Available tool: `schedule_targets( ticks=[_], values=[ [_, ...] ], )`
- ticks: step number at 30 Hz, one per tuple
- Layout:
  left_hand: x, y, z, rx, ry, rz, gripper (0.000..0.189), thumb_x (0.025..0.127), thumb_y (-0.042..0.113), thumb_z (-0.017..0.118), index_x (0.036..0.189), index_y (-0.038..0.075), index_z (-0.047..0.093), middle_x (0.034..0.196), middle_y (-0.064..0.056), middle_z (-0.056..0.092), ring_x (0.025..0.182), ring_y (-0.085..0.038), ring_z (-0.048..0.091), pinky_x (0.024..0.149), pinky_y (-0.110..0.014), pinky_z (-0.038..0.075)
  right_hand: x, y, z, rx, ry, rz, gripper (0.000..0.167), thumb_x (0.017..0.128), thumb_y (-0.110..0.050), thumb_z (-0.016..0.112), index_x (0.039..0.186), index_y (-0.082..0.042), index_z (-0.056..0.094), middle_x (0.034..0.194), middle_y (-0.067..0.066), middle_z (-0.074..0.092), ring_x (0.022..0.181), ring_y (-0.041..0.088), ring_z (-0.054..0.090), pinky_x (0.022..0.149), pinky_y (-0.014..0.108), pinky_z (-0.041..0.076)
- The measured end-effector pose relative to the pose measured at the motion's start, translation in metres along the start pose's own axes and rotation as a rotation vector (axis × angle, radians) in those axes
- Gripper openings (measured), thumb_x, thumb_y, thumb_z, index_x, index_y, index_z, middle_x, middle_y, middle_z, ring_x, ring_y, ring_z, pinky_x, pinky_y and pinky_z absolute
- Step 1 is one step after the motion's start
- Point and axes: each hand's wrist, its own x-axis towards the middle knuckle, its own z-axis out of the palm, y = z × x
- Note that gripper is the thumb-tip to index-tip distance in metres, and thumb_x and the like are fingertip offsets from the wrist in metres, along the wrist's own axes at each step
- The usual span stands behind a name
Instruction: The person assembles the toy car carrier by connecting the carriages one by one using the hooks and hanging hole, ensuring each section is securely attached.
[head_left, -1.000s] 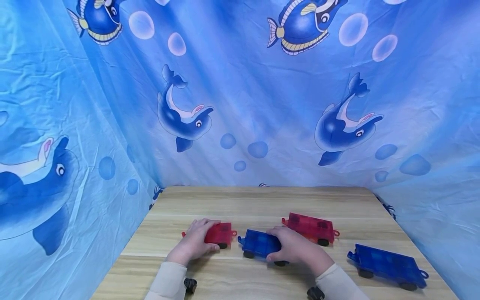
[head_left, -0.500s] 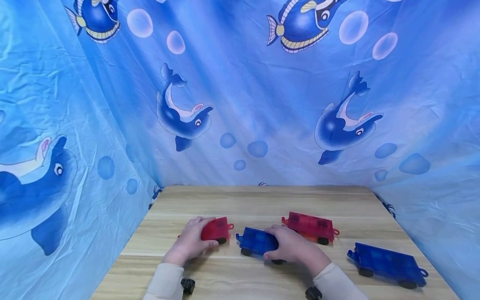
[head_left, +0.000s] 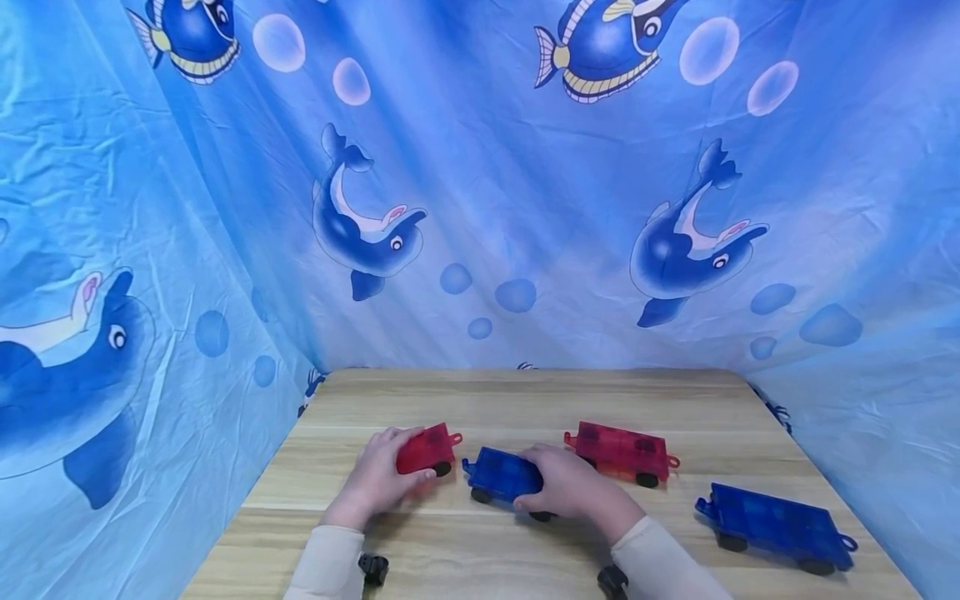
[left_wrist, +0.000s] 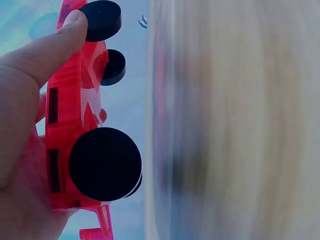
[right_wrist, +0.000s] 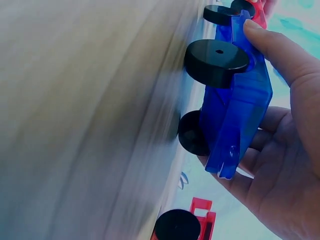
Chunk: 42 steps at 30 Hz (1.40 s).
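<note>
My left hand (head_left: 375,475) grips a translucent red toy train car (head_left: 426,450), thumb along its near side, its ring end (head_left: 456,438) pointing right. The left wrist view shows this car's black wheels (left_wrist: 105,164) held apart from the tabletop. Just to the right, my right hand (head_left: 564,485) holds a translucent blue toy train car (head_left: 502,472) between thumb and fingers. The blue car's hook end faces the red car's ring, with a narrow gap between them. In the right wrist view, black wheels (right_wrist: 216,62) show under the blue car.
Behind my right hand stands a second red train car (head_left: 622,446). Another blue train car (head_left: 776,521) sits at the right of the wooden table (head_left: 480,400). A blue sea-print cloth (head_left: 480,208) hangs behind and along the sides.
My left hand has shifted slightly left and away with the red car, whose ring end has swung farther back. My right hand has brought the blue car left and a little back.
</note>
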Motion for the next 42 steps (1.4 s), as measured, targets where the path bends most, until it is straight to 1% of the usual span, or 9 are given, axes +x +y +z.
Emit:
schedule_targets(
  ticks=[6,9,13,19,22,26,29,33,42],
  values=[
    [0.000,-0.003,-0.001,0.024,0.014,0.016,0.076,0.078,0.044,0.092,0.146,0.025,0.062,0.129,-0.001,0.064,0.119,-0.025,0.054,0.097,-0.055,0.049,0.007,-0.004,0.002,-0.010,0.026,-0.004,0.083,0.081,-0.062,0.084,0.145,-0.012,0.062,0.126,0.003,0.067,0.106,0.020,0.064,0.093,0.048,0.057],
    [0.000,-0.004,-0.001,0.027,0.010,0.016,0.075,0.078,0.042,0.092,0.145,0.026,0.063,0.129,0.000,0.064,0.119,-0.025,0.054,0.098,-0.055,0.048,0.009,-0.006,0.002,-0.014,0.025,-0.001,0.084,0.082,-0.062,0.084,0.146,-0.012,0.062,0.134,0.006,0.065,0.115,0.026,0.064,0.098,0.052,0.055],
    [0.000,-0.006,-0.001,0.028,0.009,0.022,0.074,0.079,0.042,0.092,0.145,0.025,0.063,0.128,0.000,0.065,0.118,-0.025,0.055,0.098,-0.054,0.047,0.010,-0.010,0.002,-0.015,0.010,0.008,0.086,0.082,-0.062,0.083,0.148,-0.012,0.059,0.148,0.014,0.058,0.129,0.036,0.059,0.104,0.060,0.050],
    [-0.001,-0.009,-0.001,0.020,-0.003,0.011,0.077,0.077,0.045,0.092,0.146,0.027,0.063,0.130,0.001,0.065,0.120,-0.025,0.054,0.101,-0.053,0.044,0.011,-0.012,0.001,-0.006,0.001,0.007,0.087,0.083,-0.064,0.081,0.149,-0.012,0.058,0.150,0.013,0.056,0.129,0.036,0.059,0.103,0.059,0.051],
    [-0.002,-0.009,-0.002,0.026,-0.011,0.006,0.076,0.076,0.046,0.093,0.144,0.028,0.064,0.129,0.003,0.065,0.119,-0.024,0.055,0.099,-0.051,0.047,0.011,-0.012,0.001,0.005,-0.004,0.011,0.088,0.083,-0.064,0.081,0.150,-0.012,0.058,0.151,0.014,0.055,0.130,0.036,0.058,0.103,0.059,0.051],
    [-0.003,-0.008,-0.003,0.035,-0.025,0.012,0.075,0.076,0.046,0.093,0.143,0.027,0.065,0.127,0.003,0.065,0.117,-0.023,0.056,0.099,-0.052,0.047,0.011,-0.012,0.001,0.014,-0.002,0.013,0.089,0.083,-0.065,0.081,0.150,-0.012,0.058,0.152,0.015,0.054,0.131,0.036,0.058,0.103,0.059,0.050],
    [-0.003,-0.008,-0.003,0.037,-0.034,0.019,0.076,0.075,0.046,0.094,0.143,0.026,0.065,0.130,0.003,0.065,0.120,-0.025,0.056,0.103,-0.054,0.044,0.011,-0.011,0.002,0.019,0.000,0.017,0.089,0.082,-0.065,0.081,0.150,-0.012,0.058,0.153,0.015,0.054,0.132,0.036,0.057,0.104,0.059,0.050],
    [-0.003,-0.009,-0.002,0.036,-0.042,0.025,0.078,0.075,0.046,0.094,0.144,0.026,0.065,0.132,0.002,0.064,0.122,-0.026,0.056,0.105,-0.055,0.042,0.012,-0.009,0.003,0.027,0.002,0.022,0.090,0.082,-0.066,0.081,0.151,-0.013,0.057,0.153,0.015,0.053,0.133,0.037,0.056,0.105,0.060,0.049],
    [-0.004,-0.009,-0.002,0.026,-0.053,0.031,0.082,0.071,0.047,0.096,0.144,0.028,0.064,0.133,0.003,0.064,0.121,-0.025,0.055,0.104,-0.055,0.043,0.012,-0.009,0.003,0.025,-0.006,0.028,0.090,0.082,-0.066,0.081,0.151,-0.014,0.057,0.154,0.014,0.053,0.133,0.037,0.056,0.105,0.060,0.049]
  ],
)
